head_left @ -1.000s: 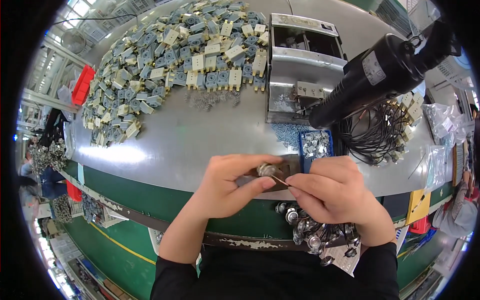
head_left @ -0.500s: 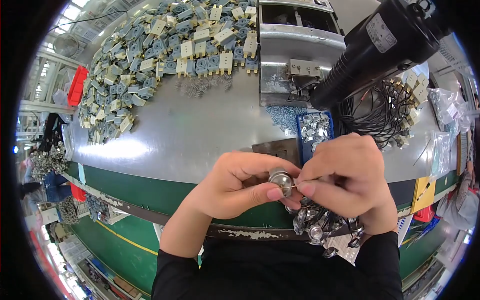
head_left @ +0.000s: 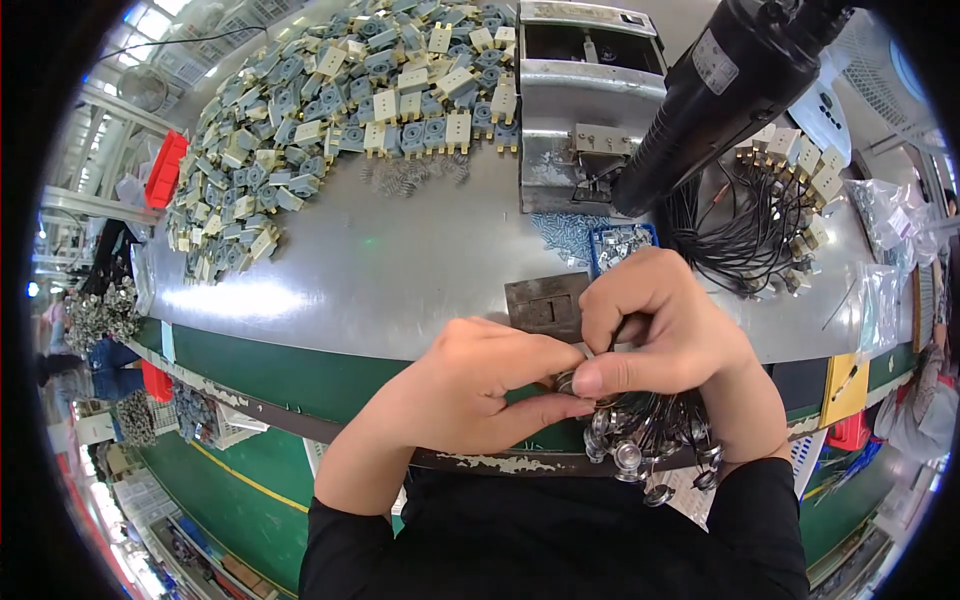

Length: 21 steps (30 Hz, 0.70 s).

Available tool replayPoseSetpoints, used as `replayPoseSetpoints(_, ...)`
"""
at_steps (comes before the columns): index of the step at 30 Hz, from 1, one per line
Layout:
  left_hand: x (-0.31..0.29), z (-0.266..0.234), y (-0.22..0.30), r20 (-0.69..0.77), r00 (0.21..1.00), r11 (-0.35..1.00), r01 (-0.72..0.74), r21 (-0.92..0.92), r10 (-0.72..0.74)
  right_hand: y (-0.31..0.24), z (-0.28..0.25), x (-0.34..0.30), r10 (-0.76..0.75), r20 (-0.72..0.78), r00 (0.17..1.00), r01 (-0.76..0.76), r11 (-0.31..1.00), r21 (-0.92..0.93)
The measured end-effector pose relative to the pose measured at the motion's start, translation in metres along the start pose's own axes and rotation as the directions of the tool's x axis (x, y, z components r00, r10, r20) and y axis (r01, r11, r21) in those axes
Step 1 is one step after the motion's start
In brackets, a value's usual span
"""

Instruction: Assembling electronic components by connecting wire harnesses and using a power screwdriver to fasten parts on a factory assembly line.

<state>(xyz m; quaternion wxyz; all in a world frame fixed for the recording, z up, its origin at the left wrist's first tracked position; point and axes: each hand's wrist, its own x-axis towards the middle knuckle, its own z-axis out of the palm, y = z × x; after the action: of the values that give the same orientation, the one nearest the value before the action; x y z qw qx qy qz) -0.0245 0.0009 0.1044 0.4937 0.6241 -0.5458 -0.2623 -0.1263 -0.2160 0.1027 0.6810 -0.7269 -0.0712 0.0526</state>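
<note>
My left hand is closed around a small round metal cap, mostly hidden by the fingers. Thumb and forefinger of my right hand pinch at the same cap from the right. Whether a thin wire is between those right fingertips cannot be made out. Beneath the right hand, a bunch of similar shiny metal caps on black wires hangs at the table's front edge. Just beyond both hands lies a dark metal block with a slot in it.
A blue tray of small metal pieces stands behind my right hand, beside blue screws. A black cylindrical tool leans over a metal fixture. Grey and cream switch-like blocks are heaped far left, with springs. Black cables lie right.
Both hands have closed in on the metal cap, which was plainly visible with a thin wire at it and is now mostly covered. My right hand has shifted slightly left, uncovering the slotted block.
</note>
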Motion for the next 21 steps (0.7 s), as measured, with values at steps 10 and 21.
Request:
replayPoseSetpoints(10,-0.018,0.015,-0.020,-0.054,0.990,0.798,0.075,-0.598,-0.133,0.006,0.006,0.006,-0.059,-0.114,0.992,0.065,0.997,0.049)
replayPoseSetpoints(21,-0.015,0.024,-0.028,-0.221,0.860,0.581,0.103,-0.807,-0.460,0.002,0.011,0.002,-0.353,0.016,0.935,0.325,0.839,-0.436)
